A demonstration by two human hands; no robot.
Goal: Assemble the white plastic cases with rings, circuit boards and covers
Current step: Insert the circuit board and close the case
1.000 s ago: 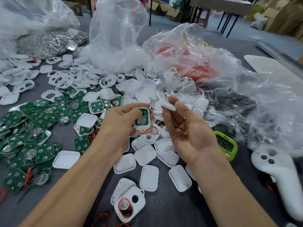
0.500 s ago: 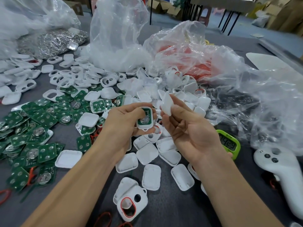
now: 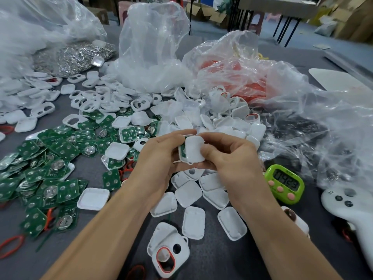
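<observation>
head view: i judge the step in hand to be closing a case. my left hand (image 3: 159, 158) is curled round a white case (image 3: 180, 157) with a green circuit board (image 3: 183, 149) showing at its left edge, held up over the middle of the worktop (image 3: 232, 263). my right hand (image 3: 234, 160) pinches a white cover (image 3: 194, 148) against the case, thumb on the cover's right side. the cover looks askew, its left side not yet down, so i judge the next move calls for squaring it to the case and pressing evenly until it seats. whether a ring is already inside i cannot tell. by count: one case and one cover in hand; one green timer (image 3: 285, 183) and one white controller (image 3: 355, 211) toward the right edge; one case with a red ring (image 3: 169, 257) at the near edge; about eight loose covers (image 3: 188, 193) just below my hands; three plastic bags (image 3: 153, 47) along the far side. the boards (image 3: 46, 168) on the left and the white parts (image 3: 201, 116) in the far heap are too many to count.
</observation>
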